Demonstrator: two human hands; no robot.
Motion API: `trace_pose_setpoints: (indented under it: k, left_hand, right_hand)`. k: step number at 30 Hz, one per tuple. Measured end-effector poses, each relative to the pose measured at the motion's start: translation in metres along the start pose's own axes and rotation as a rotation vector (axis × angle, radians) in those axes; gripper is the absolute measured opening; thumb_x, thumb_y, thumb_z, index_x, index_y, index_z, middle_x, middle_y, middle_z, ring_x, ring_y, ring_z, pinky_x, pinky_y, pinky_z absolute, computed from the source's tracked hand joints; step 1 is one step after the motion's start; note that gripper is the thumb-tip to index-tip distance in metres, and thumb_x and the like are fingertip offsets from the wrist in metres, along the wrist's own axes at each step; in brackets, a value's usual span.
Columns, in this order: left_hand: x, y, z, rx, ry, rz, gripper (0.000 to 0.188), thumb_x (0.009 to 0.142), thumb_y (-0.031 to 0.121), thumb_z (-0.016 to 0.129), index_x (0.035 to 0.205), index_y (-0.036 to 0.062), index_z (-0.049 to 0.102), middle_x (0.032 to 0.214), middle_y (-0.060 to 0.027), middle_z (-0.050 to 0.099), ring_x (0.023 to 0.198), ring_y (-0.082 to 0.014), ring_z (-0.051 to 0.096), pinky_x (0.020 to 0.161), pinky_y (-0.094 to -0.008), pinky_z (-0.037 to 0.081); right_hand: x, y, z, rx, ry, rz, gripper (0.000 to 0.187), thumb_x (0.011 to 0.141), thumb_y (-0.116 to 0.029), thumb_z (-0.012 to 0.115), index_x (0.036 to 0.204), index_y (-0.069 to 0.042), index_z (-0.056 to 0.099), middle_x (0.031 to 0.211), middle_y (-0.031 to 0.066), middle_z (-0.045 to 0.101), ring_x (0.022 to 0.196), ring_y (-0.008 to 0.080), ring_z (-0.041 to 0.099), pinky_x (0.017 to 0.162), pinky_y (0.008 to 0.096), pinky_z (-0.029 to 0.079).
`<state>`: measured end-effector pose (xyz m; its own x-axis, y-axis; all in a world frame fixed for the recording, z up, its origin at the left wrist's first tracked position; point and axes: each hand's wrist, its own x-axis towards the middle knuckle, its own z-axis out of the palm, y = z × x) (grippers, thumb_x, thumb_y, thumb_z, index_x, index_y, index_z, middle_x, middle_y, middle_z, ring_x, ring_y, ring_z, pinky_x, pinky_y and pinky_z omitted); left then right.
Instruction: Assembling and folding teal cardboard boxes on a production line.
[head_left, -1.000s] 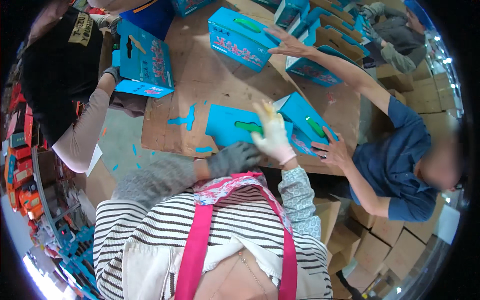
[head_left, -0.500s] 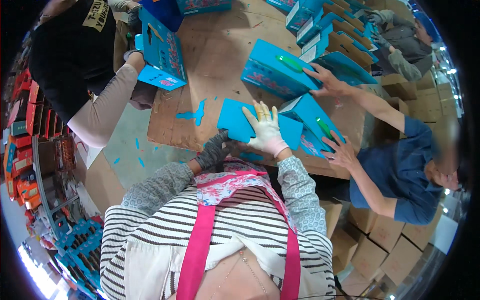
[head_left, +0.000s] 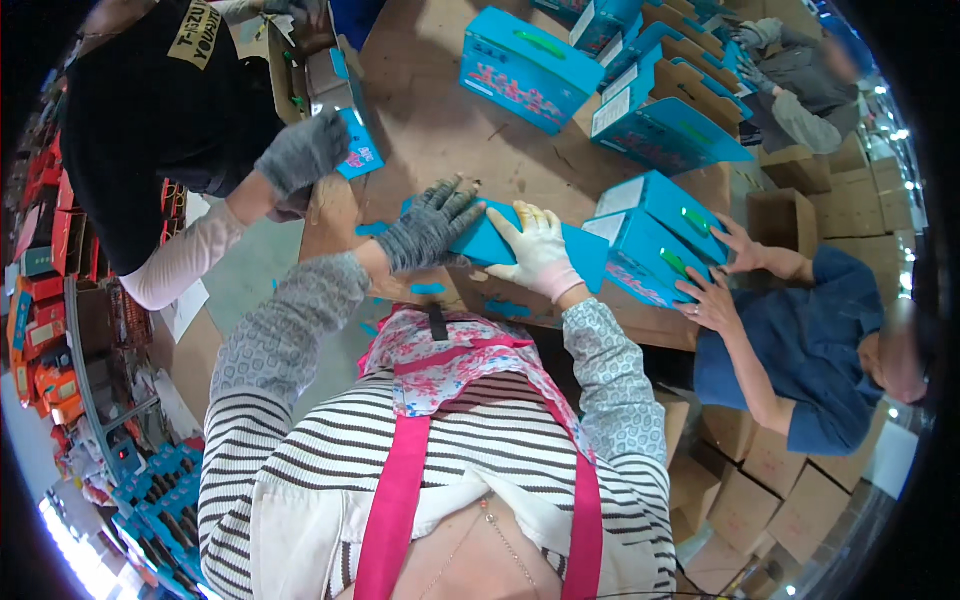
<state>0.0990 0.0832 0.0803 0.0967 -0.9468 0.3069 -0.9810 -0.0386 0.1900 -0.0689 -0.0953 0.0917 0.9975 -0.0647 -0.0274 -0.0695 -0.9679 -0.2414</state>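
A plain blue carton point(head_left: 485, 242) lies flat in front of me at the near edge of the table. My left hand point(head_left: 430, 230), in a grey glove, rests over its left end with the fingers spread. On the carton's right half lies my right hand point(head_left: 537, 252) in a whitish glove, its fingers also stretched apart. Close to the carton's right end stand two blue gift boxes point(head_left: 645, 240) with green handles. A co-worker's hands point(head_left: 712, 300) touch these boxes from the right.
Another blue box point(head_left: 528, 72) with a green handle stands farther back on the wooden table point(head_left: 430, 110). Open blue boxes point(head_left: 665, 110) are lined up at the far right. On the left, a grey-gloved co-worker point(head_left: 305, 155) handles an open box. Blue scraps point(head_left: 508, 308) lie near me.
My left hand has moved from the carton's near edge up onto its left end. One handled box now stands farther back; the right co-worker's hands are on two boxes. The left co-worker's box is turned.
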Motion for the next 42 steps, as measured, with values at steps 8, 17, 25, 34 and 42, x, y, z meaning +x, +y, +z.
trace_pose_setpoints:
  k: [8, 17, 25, 34, 42]
  left_hand:
    - [0.007, -0.020, 0.017, -0.153, -0.298, 0.137, 0.083, 0.082, 0.051, 0.063, 0.140, -0.0035, 0.039, 0.138, -0.0303, 0.044, 0.126, -0.0457, 0.045, 0.107, -0.0499, 0.037]
    - [-0.005, 0.008, 0.028, 0.101, -0.203, 0.043, 0.089, 0.074, 0.047, 0.069, 0.144, 0.0027, 0.036, 0.141, -0.0244, 0.043, 0.128, -0.0416, 0.044, 0.104, -0.0562, 0.035]
    - [-0.006, 0.036, 0.042, 0.096, -0.072, -0.233, 0.103, 0.059, 0.032, 0.079, 0.147, 0.0050, 0.032, 0.140, -0.0249, 0.043, 0.105, -0.0386, 0.056, 0.084, -0.0543, 0.046]
    - [0.013, 0.041, 0.043, 0.023, -0.121, -0.228, 0.103, 0.062, 0.034, 0.078, 0.147, 0.0015, 0.030, 0.140, -0.0294, 0.037, 0.128, -0.0492, 0.038, 0.106, -0.0612, 0.029]
    - [0.011, 0.038, 0.050, 0.007, -0.128, -0.236, 0.105, 0.063, 0.036, 0.078, 0.149, 0.0035, 0.027, 0.143, -0.0276, 0.035, 0.131, -0.0489, 0.035, 0.105, -0.0644, 0.028]
  right_hand:
    - [0.004, 0.011, -0.008, 0.095, -0.090, -0.007, 0.084, 0.071, -0.051, 0.073, 0.144, -0.023, 0.043, 0.138, 0.0265, 0.045, 0.129, 0.0408, 0.043, 0.106, 0.0513, 0.030]
    - [-0.009, -0.032, 0.010, -0.265, -0.019, 0.193, 0.106, 0.062, -0.046, 0.080, 0.150, -0.014, 0.030, 0.154, 0.0254, 0.024, 0.142, 0.0396, 0.026, 0.112, 0.0636, 0.016]
    - [-0.095, -0.042, 0.062, 0.482, -0.239, 0.132, 0.023, 0.085, -0.022, 0.060, 0.103, -0.013, 0.071, 0.101, 0.0098, 0.071, 0.098, 0.0259, 0.067, 0.084, 0.0371, 0.052]
    - [-0.051, -0.059, 0.061, 1.403, 0.165, 0.644, 0.040, 0.094, -0.035, 0.062, 0.090, 0.005, 0.066, 0.085, 0.0118, 0.070, 0.077, 0.0160, 0.068, 0.065, 0.0306, 0.052]
    - [-0.025, -0.074, 0.045, 1.834, 0.160, 1.150, 0.042, 0.096, -0.038, 0.058, 0.088, 0.003, 0.065, 0.076, 0.0126, 0.069, 0.062, 0.0188, 0.066, 0.055, 0.0273, 0.050]
